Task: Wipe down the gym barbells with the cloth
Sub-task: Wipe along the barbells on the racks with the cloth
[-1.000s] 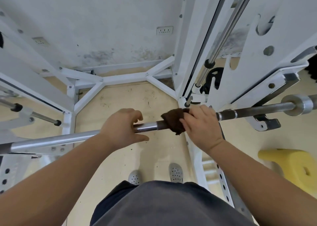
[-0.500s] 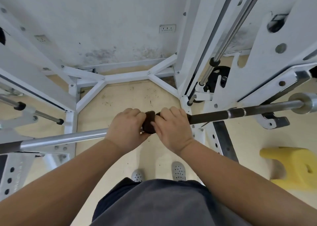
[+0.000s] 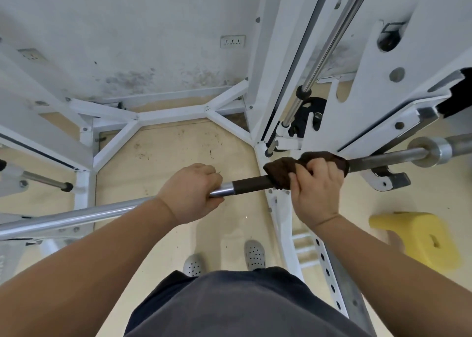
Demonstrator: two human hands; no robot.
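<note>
A white rack (image 3: 275,55) fills most of the view, its uprights rising at the right and its base struts meeting on the tan floor (image 3: 166,152) below a stained wall (image 3: 127,30). The barbell (image 3: 250,184) crosses the rack from lower left to upper right. It is bright steel at the left and dark in the middle, with a thick silver collar (image 3: 439,151) at the far right. A grey hook (image 3: 388,180) shows just below the bar near the collar. A chrome rod (image 3: 329,45) slants up along the right upright. A yellow stool (image 3: 421,239) stands on the floor at the right, well apart from the bar. The left hand (image 3: 191,191) has its grip closed round the barbell where the bright steel meets the dark stretch. The right hand (image 3: 316,188) has its grip closed over the brown cloth (image 3: 279,171), which is bunched round the bar and sticks out on both sides of the fingers. Two grey clogs (image 3: 254,255) stand on the floor below the bar. A socket (image 3: 233,41) sits on the wall.
</note>
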